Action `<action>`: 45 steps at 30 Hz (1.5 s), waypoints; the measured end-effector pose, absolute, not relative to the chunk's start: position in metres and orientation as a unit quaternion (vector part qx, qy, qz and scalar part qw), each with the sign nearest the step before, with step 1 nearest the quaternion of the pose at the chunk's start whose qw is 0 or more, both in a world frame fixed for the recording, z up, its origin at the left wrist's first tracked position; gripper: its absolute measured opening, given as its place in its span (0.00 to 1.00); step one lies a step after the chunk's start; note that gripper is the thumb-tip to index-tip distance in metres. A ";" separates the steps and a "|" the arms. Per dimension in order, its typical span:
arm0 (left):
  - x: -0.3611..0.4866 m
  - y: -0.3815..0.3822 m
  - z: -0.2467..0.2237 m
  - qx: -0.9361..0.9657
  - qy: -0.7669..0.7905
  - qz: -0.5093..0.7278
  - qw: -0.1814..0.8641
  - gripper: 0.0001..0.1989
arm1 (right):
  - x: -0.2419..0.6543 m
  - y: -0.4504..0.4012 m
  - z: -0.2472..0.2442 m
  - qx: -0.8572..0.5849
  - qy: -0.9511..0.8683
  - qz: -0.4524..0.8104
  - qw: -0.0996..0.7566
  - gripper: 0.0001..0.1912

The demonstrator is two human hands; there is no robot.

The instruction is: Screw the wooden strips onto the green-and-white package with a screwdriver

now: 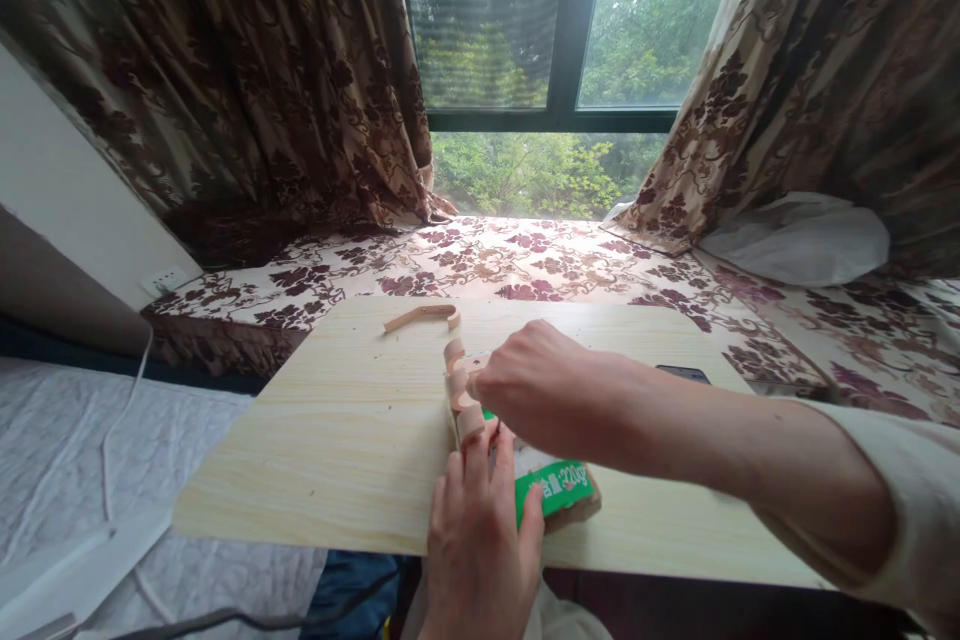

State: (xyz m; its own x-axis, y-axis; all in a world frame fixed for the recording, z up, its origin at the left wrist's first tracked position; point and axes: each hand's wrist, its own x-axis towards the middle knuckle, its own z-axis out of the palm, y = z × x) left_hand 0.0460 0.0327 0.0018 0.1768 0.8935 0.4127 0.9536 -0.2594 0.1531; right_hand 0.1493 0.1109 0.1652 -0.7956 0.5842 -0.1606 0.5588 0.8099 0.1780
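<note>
A small package [553,490] with a green band marked "220g" lies on the table under both hands. Along its left side are several curled light-wood pieces [471,422]; whether they are joined is hidden. My left hand [480,530] is at the near end, its fingertips pressed against the nearest curl and its thumb over the green band. My right hand [521,375] is closed in a fist above the far part of the package, knuckles up. Whatever its fingers hold is hidden. Beside it shows a pale surface [476,361] with small dark spots.
A hook-shaped wooden strip [424,315] lies at the far edge of the pale wooden table [322,440]. A phone-like dark object [681,374] is behind my right forearm. Beyond the table are a floral-covered ledge [525,260], curtains, a window and a white bag [806,238].
</note>
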 end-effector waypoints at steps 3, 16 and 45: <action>0.046 0.033 0.001 -0.767 -0.600 -0.216 0.073 0.22 | 0.147 0.112 0.165 0.324 0.938 0.052 0.115 0.08; 0.046 0.032 0.000 -0.764 -0.602 -0.222 0.076 0.20 | 0.144 0.110 0.164 0.310 0.944 0.050 0.098 0.08; 0.044 0.032 0.002 -0.764 -0.598 -0.234 0.067 0.17 | 0.136 0.106 0.168 0.313 0.940 0.063 0.122 0.05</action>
